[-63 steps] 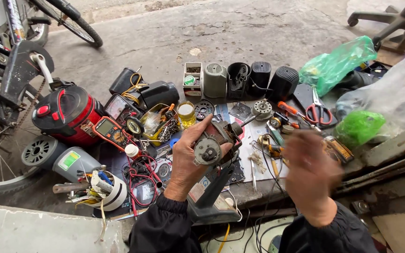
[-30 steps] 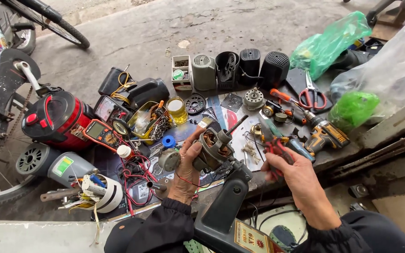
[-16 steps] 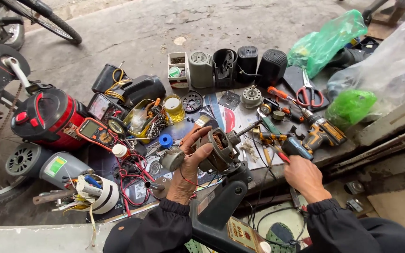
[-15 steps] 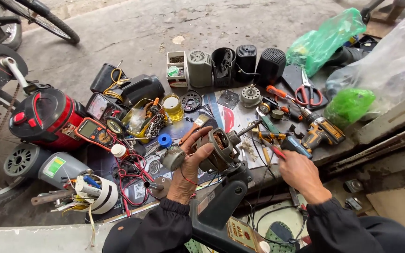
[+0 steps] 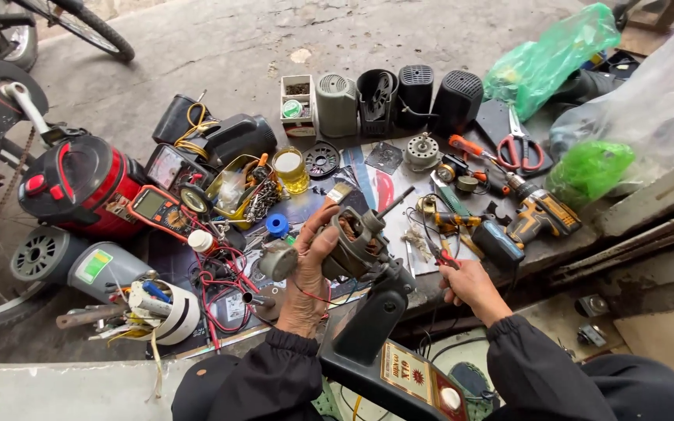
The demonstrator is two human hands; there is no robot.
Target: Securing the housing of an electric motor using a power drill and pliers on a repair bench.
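Note:
My left hand [image 5: 311, 269] grips a small electric motor [image 5: 356, 238] with copper windings and a steel shaft, held above the cluttered work surface. Thin red wires hang from the motor by my wrist. My right hand [image 5: 466, 282] rests lower right at the edge of the work surface, fingers closed on red-handled pliers [image 5: 441, 255] lying by a sheet of paper. A black fan base [image 5: 376, 327] with a red and gold control panel stands between my arms.
Black motor housings [image 5: 395, 97], red scissors [image 5: 518, 148], a cordless drill [image 5: 536, 217], a jar of yellow liquid [image 5: 291, 169], an orange multimeter [image 5: 154, 207], a red and black appliance [image 5: 79, 183], green plastic bags [image 5: 548, 62] and a bicycle wheel [image 5: 79, 23] surround me.
My right hand came down from in front of me to the tools at the lower right and closed on the pliers. My left hand kept hold of the motor and tilted it.

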